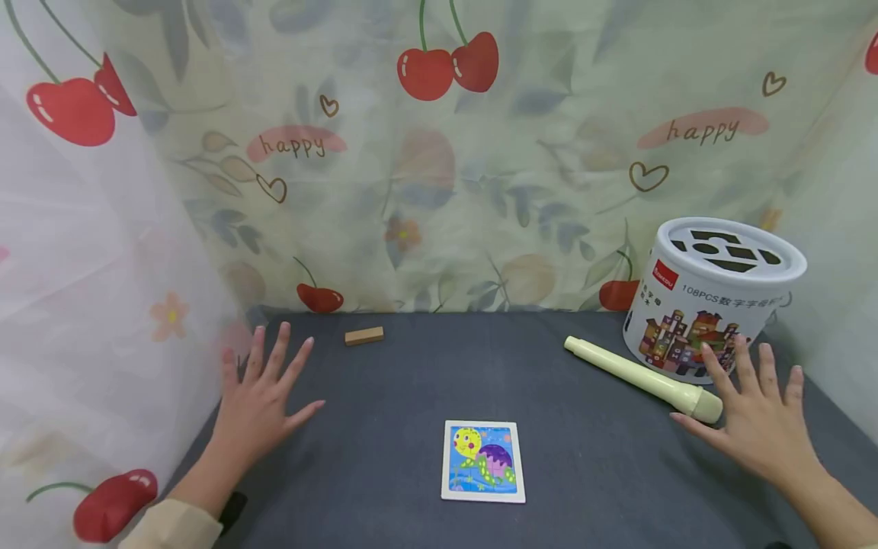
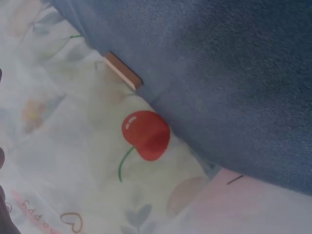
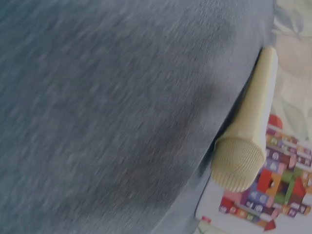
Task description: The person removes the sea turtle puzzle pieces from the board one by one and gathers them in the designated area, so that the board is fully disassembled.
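My left hand (image 1: 257, 412) is spread over the left side of the dark table, fingers straight and holding nothing. On the right, my right hand (image 1: 764, 423) is spread the same way, its thumb close to the head of a pale yellow toy microphone (image 1: 638, 375). Behind that hand stands a white lidded bucket (image 1: 713, 297) with shape holes in its top and printed blocks on its side. A small white-framed turtle puzzle (image 1: 483, 462) lies flat near the front middle. Toward the back left is a small wooden block (image 1: 364, 335), also visible in the left wrist view.
A patterned curtain (image 1: 466, 198) with cherries, leaves and "happy" lettering hangs along the back edge and both sides of the dark table (image 1: 411, 396). The bucket fills the back right corner, and the microphone lies slanted just in front of it.
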A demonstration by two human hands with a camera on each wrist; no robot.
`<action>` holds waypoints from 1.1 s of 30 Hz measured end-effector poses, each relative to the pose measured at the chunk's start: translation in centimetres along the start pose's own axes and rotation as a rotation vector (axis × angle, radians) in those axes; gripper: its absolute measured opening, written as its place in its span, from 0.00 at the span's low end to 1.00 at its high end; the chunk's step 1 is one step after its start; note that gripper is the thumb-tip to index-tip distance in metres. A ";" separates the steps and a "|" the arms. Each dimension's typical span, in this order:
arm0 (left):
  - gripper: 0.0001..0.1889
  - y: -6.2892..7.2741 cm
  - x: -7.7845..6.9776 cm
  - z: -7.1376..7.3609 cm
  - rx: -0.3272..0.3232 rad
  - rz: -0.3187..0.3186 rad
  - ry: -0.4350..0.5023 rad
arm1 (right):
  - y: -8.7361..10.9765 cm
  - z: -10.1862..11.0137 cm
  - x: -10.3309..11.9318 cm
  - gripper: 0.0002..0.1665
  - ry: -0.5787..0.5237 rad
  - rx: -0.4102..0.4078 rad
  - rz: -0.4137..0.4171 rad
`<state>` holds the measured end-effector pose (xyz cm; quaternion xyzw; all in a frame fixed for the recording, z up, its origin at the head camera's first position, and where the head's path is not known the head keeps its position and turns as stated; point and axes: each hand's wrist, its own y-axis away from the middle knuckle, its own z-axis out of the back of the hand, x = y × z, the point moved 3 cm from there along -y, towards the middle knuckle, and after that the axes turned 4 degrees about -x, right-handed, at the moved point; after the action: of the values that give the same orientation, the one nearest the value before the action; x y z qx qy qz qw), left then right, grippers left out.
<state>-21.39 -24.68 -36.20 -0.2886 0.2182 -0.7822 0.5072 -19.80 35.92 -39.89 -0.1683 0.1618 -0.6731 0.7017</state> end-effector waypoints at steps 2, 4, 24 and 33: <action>0.49 -0.2 -0.3 -0.1 0.011 -0.004 0.000 | -0.3 -0.1 0.5 0.67 -0.014 -0.013 0.018; 0.49 -0.3 -0.6 -0.2 0.016 -0.011 0.002 | -0.6 -0.2 1.1 0.67 -0.026 -0.021 0.039; 0.48 -1.5 -4.8 -1.3 0.142 -0.078 0.015 | -3.6 -2.6 10.6 0.64 -0.184 -0.042 0.218; 0.49 -1.8 -7.5 -2.0 0.186 -0.092 0.065 | -3.9 -4.0 16.1 0.63 -0.288 0.012 0.255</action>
<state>-21.56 -17.01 -38.22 -0.2245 0.1477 -0.8305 0.4880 -24.43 19.60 -41.73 -0.2366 0.0758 -0.5488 0.7982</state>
